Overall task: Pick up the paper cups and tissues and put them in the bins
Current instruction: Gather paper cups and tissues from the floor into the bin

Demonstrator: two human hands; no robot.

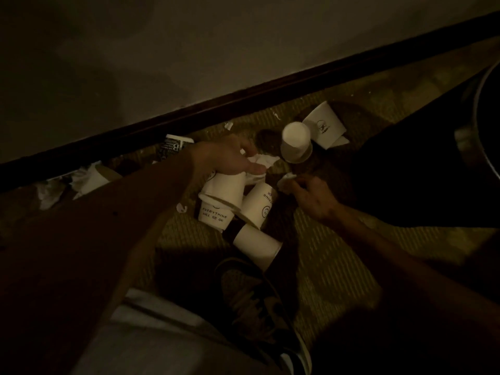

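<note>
Several white paper cups lie on the dim carpet. My left hand (227, 156) grips a crumpled tissue (263, 161) and the top of a stacked cup (223, 189). A printed cup (213, 216) sits under it, another cup (259, 205) leans beside it, and a fourth cup (257, 246) lies near my shoe. My right hand (311, 197) pinches a small tissue scrap (286, 180). Farther back an upturned cup (296, 142) and a tipped cup (324, 124) rest on the floor.
A dark baseboard (243, 96) runs diagonally under the pale wall. More tissues (51, 193) and a dark printed cup (173, 146) lie along it at left. A dark round bin (487, 117) stands at the right edge. My shoe (259, 301) is below the cups.
</note>
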